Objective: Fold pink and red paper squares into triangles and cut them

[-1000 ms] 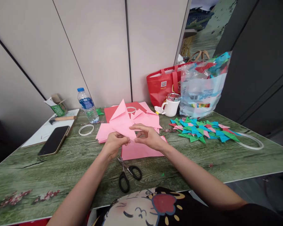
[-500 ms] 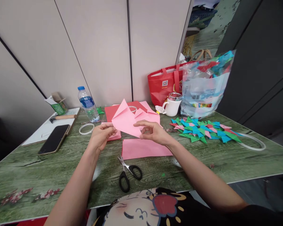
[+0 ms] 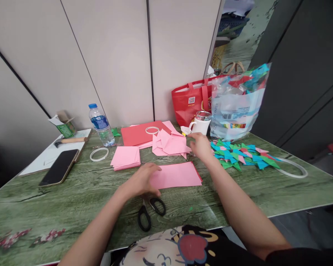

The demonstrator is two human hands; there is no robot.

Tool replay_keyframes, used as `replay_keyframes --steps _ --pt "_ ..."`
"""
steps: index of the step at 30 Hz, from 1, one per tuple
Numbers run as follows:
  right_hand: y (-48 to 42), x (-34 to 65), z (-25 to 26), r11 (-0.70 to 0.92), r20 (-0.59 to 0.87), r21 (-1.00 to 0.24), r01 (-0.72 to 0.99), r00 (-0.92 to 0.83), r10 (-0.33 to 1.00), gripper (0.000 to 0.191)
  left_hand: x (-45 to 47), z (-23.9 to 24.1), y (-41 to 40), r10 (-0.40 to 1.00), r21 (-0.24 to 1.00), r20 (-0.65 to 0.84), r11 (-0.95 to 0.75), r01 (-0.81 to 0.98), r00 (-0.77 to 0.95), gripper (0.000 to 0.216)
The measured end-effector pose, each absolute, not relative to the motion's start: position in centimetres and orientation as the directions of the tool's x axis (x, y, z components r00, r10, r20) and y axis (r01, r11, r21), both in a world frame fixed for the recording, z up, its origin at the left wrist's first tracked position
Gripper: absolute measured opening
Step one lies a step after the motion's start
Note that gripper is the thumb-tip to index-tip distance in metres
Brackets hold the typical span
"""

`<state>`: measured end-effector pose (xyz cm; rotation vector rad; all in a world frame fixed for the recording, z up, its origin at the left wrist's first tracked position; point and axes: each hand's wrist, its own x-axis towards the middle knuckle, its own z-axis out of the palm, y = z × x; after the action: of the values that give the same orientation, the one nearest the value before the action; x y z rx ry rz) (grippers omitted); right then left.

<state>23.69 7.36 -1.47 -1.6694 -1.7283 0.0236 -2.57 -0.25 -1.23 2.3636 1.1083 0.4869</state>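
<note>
My left hand (image 3: 144, 181) rests with loosely bent fingers on the left edge of a flat pink paper sheet (image 3: 180, 175), just above black-handled scissors (image 3: 151, 212). My right hand (image 3: 201, 146) is stretched out further back. Its fingertips are at the right edge of a pile of folded pink paper pieces (image 3: 169, 144), and nothing shows in its grasp. A stack of pink paper squares (image 3: 126, 157) lies to the left of the pile. A red sheet (image 3: 135, 135) with a tape ring (image 3: 152, 130) on it lies behind.
On the green table (image 3: 72, 207) lie a phone (image 3: 59, 167), a hammer (image 3: 70, 140), a second tape ring (image 3: 100, 153), a water bottle (image 3: 101, 125) and a white mug (image 3: 201, 125). At right are folded colored triangles (image 3: 241, 153), a plastic bag (image 3: 234, 107) and a red bag (image 3: 190, 101).
Both hands held a folded pink piece up. Now it lies on the folded pile; my right hand has reached back to the pile and my left hand has dropped onto the flat pink sheet.
</note>
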Motion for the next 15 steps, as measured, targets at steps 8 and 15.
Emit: replay_keyframes --steps 8,15 --pt "4.3 18.9 -2.0 0.583 0.080 -0.621 0.524 -0.697 0.712 0.041 -3.3 -2.2 0.3 0.776 0.461 0.065 -0.582 0.670 0.628 0.032" --pt "2.8 17.9 -2.4 0.644 -0.018 -0.442 0.625 -0.724 0.690 0.060 -3.1 -1.8 -0.3 0.764 0.474 0.069 -0.591 0.653 0.641 0.048"
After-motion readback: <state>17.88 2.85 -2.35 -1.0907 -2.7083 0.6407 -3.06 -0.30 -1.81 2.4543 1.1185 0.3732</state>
